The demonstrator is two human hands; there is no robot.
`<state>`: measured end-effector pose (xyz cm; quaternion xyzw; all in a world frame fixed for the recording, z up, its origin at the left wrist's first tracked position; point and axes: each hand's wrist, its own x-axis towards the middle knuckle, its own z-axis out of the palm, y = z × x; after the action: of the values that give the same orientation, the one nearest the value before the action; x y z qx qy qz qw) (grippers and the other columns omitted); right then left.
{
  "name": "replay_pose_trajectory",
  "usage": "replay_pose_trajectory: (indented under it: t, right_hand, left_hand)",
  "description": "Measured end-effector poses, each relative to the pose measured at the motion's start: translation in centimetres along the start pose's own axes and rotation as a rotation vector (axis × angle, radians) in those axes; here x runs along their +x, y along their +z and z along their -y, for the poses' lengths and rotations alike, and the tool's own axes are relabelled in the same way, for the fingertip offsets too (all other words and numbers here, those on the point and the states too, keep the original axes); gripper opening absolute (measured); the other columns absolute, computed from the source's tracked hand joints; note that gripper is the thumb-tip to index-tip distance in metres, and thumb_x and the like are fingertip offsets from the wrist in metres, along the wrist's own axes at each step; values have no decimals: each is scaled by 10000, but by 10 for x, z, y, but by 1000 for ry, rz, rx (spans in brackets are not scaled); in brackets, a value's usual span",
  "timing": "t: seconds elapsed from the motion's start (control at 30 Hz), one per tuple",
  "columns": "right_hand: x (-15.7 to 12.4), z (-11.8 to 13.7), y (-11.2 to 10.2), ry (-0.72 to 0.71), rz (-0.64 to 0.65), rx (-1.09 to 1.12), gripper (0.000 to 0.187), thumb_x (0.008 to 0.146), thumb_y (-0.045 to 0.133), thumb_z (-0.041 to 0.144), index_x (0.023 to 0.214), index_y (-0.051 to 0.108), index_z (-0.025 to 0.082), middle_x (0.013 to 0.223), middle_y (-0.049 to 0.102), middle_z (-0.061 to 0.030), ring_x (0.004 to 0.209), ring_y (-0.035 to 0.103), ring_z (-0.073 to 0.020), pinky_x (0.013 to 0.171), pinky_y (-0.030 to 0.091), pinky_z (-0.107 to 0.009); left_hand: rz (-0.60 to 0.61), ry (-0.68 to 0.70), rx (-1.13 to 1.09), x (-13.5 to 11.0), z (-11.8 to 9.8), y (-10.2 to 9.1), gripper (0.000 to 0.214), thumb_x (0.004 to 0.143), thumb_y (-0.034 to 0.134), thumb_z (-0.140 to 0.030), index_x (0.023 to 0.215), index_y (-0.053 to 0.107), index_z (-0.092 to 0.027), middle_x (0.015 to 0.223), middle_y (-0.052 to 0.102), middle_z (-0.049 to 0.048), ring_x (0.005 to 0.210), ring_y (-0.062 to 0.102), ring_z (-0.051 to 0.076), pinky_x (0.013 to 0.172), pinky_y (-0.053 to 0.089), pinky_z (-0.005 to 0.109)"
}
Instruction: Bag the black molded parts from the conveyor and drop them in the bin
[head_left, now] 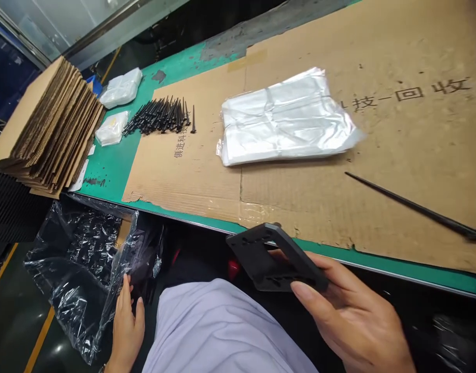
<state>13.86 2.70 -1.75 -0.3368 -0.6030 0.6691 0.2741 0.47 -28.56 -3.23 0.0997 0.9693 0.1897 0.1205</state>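
Note:
My right hand [350, 311] grips a black frame-like part [253, 269] by its right end, thumb on the near edge and fingers behind. The part is tilted, has a large rectangular opening and several small holes, and is held just off the bench's front edge. My left hand [129, 321] is low on the left, its fingers stretched out and thumb apart, against the side of a clear plastic bag [74, 305]. That bag lines an open box beside my lap and has dark parts in it. Whether the left fingertips touch anything behind the plastic is hidden.
Cardboard sheets [207, 186] cover the green bench [113, 171]. On them lie a stack of clear plastic bags [277, 124], a pile of black pin-like pieces [160, 116] and one long black rod [409, 203]. White packets [123, 88] and stacked cardboard [59, 124] stand at left.

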Motion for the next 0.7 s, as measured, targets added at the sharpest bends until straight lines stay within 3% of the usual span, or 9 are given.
replay_pose_trajectory:
  t: [0.1,0.23,0.43,0.53,0.6,0.67,0.7]
  right_hand:
    - [5,-2,-4,18,105,155,310,702,667,430,933,621,228,891,700,-79,792,668,-245,671,569,-301]
    - [8,4,-4,60,228,235,336,734,627,481,929,623,207,849,694,-79,732,661,-221,625,559,-280]
    - [9,9,-4,82,334,272,325,784,571,477,955,606,204,869,673,-74,780,635,-209,682,532,-291]
    - [10,6,-5,108,351,248,340,790,555,480,983,599,204,893,666,-83,789,630,-222,694,524,-312]
    - [10,5,-4,154,348,255,354,779,557,494,977,605,205,881,667,-89,777,635,-234,690,527,-326]
    - [10,3,-3,190,328,275,346,758,575,501,941,618,211,849,674,-87,767,644,-247,693,531,-341]
    - [10,2,-2,209,315,290,333,748,587,497,922,624,215,839,677,-84,769,647,-252,701,532,-347]
  left_hand:
    - [-3,-20,-152,5,-12,0,534,872,363,-347,1363,239,-176,1331,421,160,1088,510,239,865,456,403]
    - [77,30,-432,14,-49,9,415,851,437,-361,1223,437,-178,1164,570,134,957,588,212,851,466,368]
    - [442,381,-653,12,-122,17,370,847,476,-300,1201,507,-196,1041,646,108,880,610,204,814,475,349]
    - [604,524,-613,11,-140,15,415,841,481,-281,1246,481,-192,1019,657,101,878,602,200,825,456,343]
    - [632,453,-555,17,-137,19,395,836,484,-286,1223,514,-213,1028,661,82,917,590,199,864,429,338]
    - [574,222,-534,28,-119,30,336,812,516,-295,1134,592,-235,1024,667,64,937,584,204,887,405,329]
    - [538,34,-567,34,-106,37,302,778,564,-289,1066,635,-234,1011,674,59,930,587,206,894,395,321]
